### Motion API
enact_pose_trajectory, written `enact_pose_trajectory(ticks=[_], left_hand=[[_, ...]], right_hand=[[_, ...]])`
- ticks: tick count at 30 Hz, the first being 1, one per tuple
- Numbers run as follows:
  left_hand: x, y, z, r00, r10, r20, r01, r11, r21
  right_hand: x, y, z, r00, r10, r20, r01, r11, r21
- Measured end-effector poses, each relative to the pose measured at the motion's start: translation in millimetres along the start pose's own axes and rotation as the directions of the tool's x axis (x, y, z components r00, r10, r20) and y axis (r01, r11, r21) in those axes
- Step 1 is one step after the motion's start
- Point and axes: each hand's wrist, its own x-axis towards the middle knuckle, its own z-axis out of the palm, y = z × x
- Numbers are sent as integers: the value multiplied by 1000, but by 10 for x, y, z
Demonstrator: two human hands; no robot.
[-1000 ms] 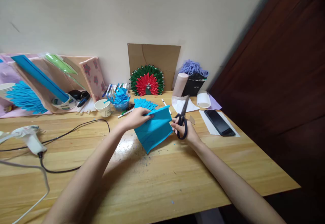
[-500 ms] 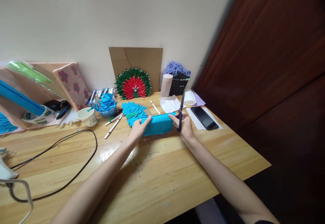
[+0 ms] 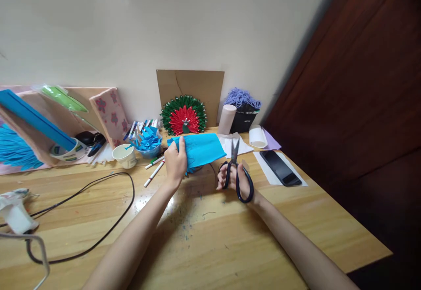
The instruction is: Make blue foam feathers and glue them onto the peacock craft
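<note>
A folded sheet of bright blue crepe-like paper is pinched at its left end by my left hand, thumb on top. My right hand holds dark-handled scissors, its fingers in the loops and the blades pointing up and away. The blades are slightly apart and stand just right of the paper, not touching it. Behind the paper, the blue feathered piece is almost wholly hidden. A round red and green peacock decoration leans against a cardboard sheet at the wall.
Left of my hands stand a tub of blue scraps, a paper cup and white markers. A black cable loops across the table's left side. At right lie a phone and a white roll.
My right hand has let go of the paper's right end and drawn back toward me, turning the scissors. The paper now hangs from my left hand alone. The view has shifted left.
</note>
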Motion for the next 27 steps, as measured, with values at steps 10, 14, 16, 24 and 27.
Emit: enact_pose_trajectory(ticks=[10, 14, 16, 24, 27], left_hand=[[-106, 64, 91, 994, -91, -55, 90, 996, -19], [-108, 59, 121, 988, -99, -121, 102, 995, 20], [-109, 43, 125, 986, -111, -127, 116, 993, 35], [-294, 69, 221, 999, -47, 13, 47, 999, 26], [-285, 60, 223, 999, -46, 10, 46, 999, 5]], right_hand=[[-340, 189, 282, 901, 183, 393, -94, 967, -236], [-355, 132, 273, 917, 197, 346, -95, 952, -290], [-351, 127, 267, 916, 211, 341, -110, 950, -293], [-275, 208, 253, 959, 149, 243, -84, 962, -259], [-269, 211, 265, 961, 170, 220, -112, 961, -254]])
